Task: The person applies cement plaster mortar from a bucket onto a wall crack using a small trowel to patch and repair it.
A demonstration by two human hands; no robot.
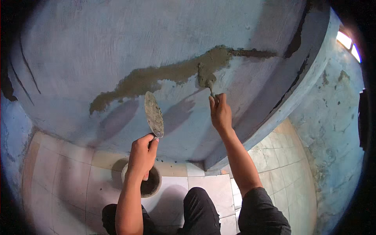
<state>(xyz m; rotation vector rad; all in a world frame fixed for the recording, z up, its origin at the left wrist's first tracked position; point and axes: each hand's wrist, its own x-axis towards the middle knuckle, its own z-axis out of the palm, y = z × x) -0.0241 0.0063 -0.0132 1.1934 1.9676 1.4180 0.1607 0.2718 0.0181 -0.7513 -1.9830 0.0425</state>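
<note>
My left hand [143, 152] is closed round the handle of a trowel [154, 113], whose mottled, mortar-smeared oval blade stands raised in front of the pale blue wall. To the right and higher, my right hand [221, 111] grips a small spatula [205, 80] with its mortar-covered blade at the lower edge of an irregular grey band of mortar [156, 76] running across the wall [98, 31]. Below my left hand, partly hidden by that forearm, a round bucket [154, 184] with dark grey contents sits on the floor.
Tiled floor [62, 176] runs along the wall's foot, under my bent knee [197, 211]. A protruding wall edge [297, 82] with dark cracks curves down at the right. Another stained blue wall [333, 137] lies beyond it, with a bright opening [344, 40] above.
</note>
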